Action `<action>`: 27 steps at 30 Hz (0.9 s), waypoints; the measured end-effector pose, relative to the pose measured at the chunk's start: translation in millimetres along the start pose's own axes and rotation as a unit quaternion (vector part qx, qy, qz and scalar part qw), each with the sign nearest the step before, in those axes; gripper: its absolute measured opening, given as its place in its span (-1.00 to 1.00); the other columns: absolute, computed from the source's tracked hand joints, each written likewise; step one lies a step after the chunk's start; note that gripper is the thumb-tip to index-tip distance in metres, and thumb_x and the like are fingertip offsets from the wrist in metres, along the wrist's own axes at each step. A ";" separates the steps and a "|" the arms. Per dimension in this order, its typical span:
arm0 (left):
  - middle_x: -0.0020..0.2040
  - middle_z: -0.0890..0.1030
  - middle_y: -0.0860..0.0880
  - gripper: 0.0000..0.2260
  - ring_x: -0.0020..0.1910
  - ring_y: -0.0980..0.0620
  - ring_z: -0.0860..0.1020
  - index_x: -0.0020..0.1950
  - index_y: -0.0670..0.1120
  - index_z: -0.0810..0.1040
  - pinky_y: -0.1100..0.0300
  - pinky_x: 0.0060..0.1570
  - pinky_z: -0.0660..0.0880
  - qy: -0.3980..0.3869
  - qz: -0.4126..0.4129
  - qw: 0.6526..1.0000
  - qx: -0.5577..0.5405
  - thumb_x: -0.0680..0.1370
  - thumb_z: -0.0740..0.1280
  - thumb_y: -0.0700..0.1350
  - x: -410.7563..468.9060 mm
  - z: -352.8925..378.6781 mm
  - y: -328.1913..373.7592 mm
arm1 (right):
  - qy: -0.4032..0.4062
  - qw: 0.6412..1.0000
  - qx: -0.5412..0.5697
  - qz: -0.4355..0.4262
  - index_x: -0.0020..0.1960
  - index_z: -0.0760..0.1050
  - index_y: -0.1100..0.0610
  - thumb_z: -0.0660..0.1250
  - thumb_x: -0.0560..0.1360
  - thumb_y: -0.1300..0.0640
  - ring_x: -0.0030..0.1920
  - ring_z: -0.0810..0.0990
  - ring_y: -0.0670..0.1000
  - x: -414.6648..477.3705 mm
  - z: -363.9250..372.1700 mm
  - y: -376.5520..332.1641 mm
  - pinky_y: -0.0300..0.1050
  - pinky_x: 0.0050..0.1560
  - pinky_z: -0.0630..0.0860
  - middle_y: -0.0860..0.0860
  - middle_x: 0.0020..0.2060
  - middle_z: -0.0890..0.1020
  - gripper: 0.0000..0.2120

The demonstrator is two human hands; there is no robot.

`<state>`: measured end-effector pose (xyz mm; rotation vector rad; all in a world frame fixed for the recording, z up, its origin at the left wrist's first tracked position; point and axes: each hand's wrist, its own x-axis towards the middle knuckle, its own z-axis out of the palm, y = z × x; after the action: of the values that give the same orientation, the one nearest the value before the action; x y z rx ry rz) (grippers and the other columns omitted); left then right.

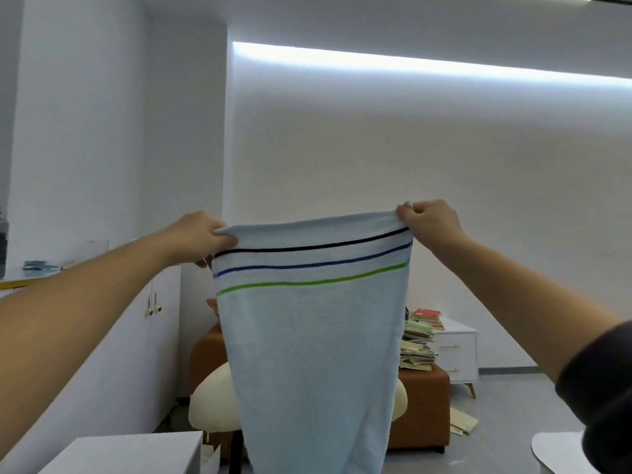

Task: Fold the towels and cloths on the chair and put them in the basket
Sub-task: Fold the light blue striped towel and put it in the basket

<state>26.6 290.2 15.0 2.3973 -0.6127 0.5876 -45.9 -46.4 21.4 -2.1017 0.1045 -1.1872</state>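
Note:
A pale blue towel (pixel 314 354) with a black, a blue and a green stripe near its top edge hangs stretched out in front of me. My left hand (pixel 201 236) grips its top left corner. My right hand (pixel 431 222) pinches the top right corner. Both arms are raised at about the same height, and the towel hangs down past the bottom of the frame. Behind it a cream chair (pixel 212 405) shows on both sides. No basket is in view.
A brown leather ottoman (pixel 425 405) stands behind the chair with a stack of books (pixel 419 343) on it. A white drawer cabinet (pixel 456 350) is at the right wall. A white table corner (pixel 136 449) lies bottom left, a round white table edge (pixel 554 449) bottom right.

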 end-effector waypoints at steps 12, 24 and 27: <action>-0.28 0.62 -0.16 -0.74 -0.36 -0.04 0.61 0.28 -0.25 0.42 0.19 -0.46 0.57 0.234 -0.129 0.903 -0.337 0.61 0.15 -0.26 0.9 -32.1 59.2 | -0.038 0.938 0.329 0.105 0.23 0.37 0.21 0.15 0.64 0.17 -0.46 0.65 -0.02 7.9 -27.8 -50.0 -0.21 -0.46 0.59 0.08 -0.45 0.66 -0.80; 0.16 0.56 -0.11 -0.69 -0.02 0.12 0.44 0.35 -0.14 0.41 0.42 -0.11 0.36 0.454 0.181 0.867 -0.099 0.61 0.17 -0.21 -21.4 -64.3 109.1 | 0.186 0.946 0.045 -0.263 0.36 0.44 0.09 0.03 0.65 0.16 -0.03 0.45 -0.08 4.7 -55.4 -99.6 -0.57 -0.24 0.30 0.03 0.17 0.58 -0.65; 0.21 0.53 -0.12 -0.59 -0.02 0.08 0.42 0.44 -0.11 0.28 0.27 -0.08 0.37 0.429 0.179 0.883 -0.067 0.58 0.21 -0.21 -16.3 -62.5 106.1 | 0.173 0.942 0.012 -0.286 0.38 0.40 0.09 0.03 0.65 0.18 -0.05 0.48 -0.05 7.5 -52.4 -98.7 -0.57 -0.27 0.29 0.05 0.16 0.59 -0.64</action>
<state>-60.5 258.0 97.4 1.6333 -0.6454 1.5795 -108.0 -4.1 104.5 -1.9347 -0.3871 -1.8817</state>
